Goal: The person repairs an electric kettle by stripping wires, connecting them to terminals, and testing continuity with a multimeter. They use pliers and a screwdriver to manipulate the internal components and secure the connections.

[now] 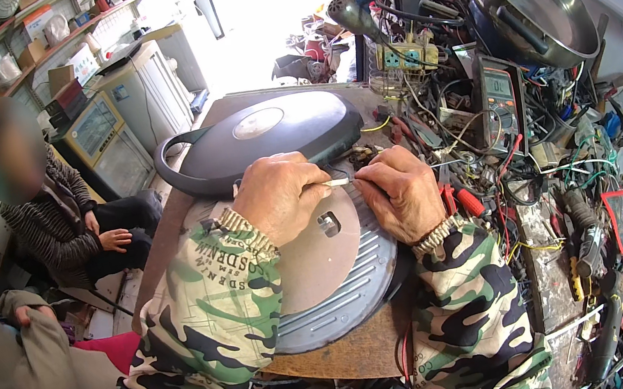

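Observation:
My left hand [283,197] is closed in a pinch on a small white strip or sleeve [338,182], which points toward my right hand. My right hand [403,193] is closed too, fingertips at the strip's other end; what it pinches is too small to make out. Both hands are above a round ribbed grey metal pan [326,327] of an appliance. On the pan lies a flat tan disc [322,255] with a small square part [328,224] in it. Just beyond my hands, a dark rounded appliance cover [291,127] with a loop handle rests on the table.
Tangled wires and tools crowd the right side, with a multimeter [498,99], a red-handled tool [469,202] and a large steel pan [532,1]. A seated person [53,215] is at left; another person's coat sleeve [34,368] is nearer. Behind stand old appliances [141,91].

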Demonstrator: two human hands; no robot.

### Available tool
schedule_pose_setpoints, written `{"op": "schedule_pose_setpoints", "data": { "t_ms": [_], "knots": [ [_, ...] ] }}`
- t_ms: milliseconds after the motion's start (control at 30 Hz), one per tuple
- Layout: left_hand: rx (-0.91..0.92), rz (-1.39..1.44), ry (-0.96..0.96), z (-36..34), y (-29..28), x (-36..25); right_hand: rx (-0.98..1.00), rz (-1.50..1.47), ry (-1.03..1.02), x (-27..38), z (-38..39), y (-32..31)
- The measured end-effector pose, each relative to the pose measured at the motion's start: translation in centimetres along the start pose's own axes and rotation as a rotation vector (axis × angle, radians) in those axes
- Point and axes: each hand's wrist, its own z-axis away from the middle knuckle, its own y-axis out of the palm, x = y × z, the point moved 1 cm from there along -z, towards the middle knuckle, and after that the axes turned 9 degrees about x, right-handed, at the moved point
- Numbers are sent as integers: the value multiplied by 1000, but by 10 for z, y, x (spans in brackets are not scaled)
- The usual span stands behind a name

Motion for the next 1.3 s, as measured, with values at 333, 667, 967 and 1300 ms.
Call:
{"op": "schedule_pose_setpoints", "data": {
  "t_ms": [333,667,967,1300],
  "knots": [
    [-200,-428,207,-5,14,-11,36,44,57,-4,6,2],
    [-83,-124,45,3,9,-7,0,-55,29,-5,0,4],
    [30,-2,48,-4,9,1,0,-49,17,-11,7,2],
    [35,7,-100,8,-1,8,33,-17,-33,3,-10,15]
  ]
}}
